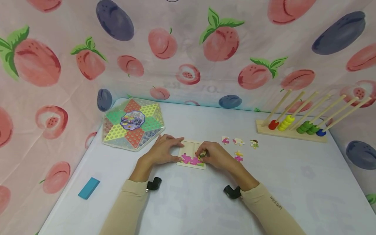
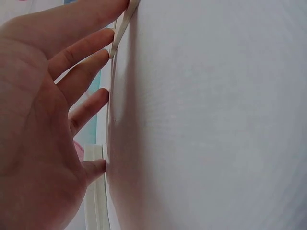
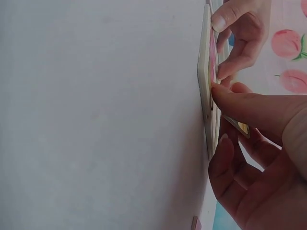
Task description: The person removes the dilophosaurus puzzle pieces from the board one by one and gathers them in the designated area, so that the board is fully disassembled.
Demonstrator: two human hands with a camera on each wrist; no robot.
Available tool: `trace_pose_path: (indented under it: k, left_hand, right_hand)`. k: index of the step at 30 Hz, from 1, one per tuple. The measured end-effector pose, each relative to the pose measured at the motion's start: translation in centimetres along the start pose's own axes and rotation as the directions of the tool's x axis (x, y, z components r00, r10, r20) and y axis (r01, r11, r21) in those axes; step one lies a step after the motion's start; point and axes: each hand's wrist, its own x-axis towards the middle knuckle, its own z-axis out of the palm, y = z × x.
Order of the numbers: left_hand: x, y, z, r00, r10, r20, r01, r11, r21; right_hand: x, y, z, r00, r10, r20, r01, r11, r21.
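A small wooden jigsaw puzzle tray lies flat in the middle of the table. Pink pieces fill part of its near side, while bare wood shows at the far side. My left hand rests at the tray's left edge, thumb at the near corner and fingers spread toward the far one. Over the tray's right side, my right hand pinches a puzzle piece that stands tilted up from the tray. In the head view this piece shows yellow and dark green, partly covered by the fingers.
Several loose puzzle pieces lie right of the tray. A hexagonal Chinese checkers board sits at the back left, a blue block at the front left. A wooden bead-counting rack with upright rods stands at the back right.
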Motion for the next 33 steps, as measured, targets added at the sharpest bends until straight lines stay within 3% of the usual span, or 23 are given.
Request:
trace_pose_path:
  k: [3, 8, 20, 28, 33]
  left_hand:
    - [0.0, 0.0, 0.0, 1.0, -0.002, 0.002, 0.002, 1.0, -0.002]
    - [0.1, 0.0, 0.0, 1.0, -0.004, 0.009, 0.004, 1.0, 0.004]
    - [0.2, -0.1, 0.0, 1.0, -0.005, 0.003, 0.005, 1.0, 0.009]
    - [0.3, -0.1, 0.0, 1.0, 0.011, -0.002, -0.011, 1.0, 0.019]
    - [0.2, -0.1, 0.1, 1.0, 0.004, 0.001, -0.004, 1.0, 0.008]
  right_hand:
    - [-0.2, 0.1, 0.0, 1.0, 0.012, -0.018, -0.012, 1.0, 0.012]
    - [-0.9, 0.3, -0.8, 0.997, 0.043, -0.057, -0.036, 0.993, 0.116]
    - [-4.1, 2.0, -5.7, 0.983, 0.106, -0.148, -0.074, 0.976, 0.207]
    - [-7.9, 4.8, -8.9, 0.943, 0.198, -0.268, -0.156, 0.973, 0.171]
    - [-9.9, 6.8, -10.0, 0.922, 0.279, -0.268, -0.234, 0.954, 0.186]
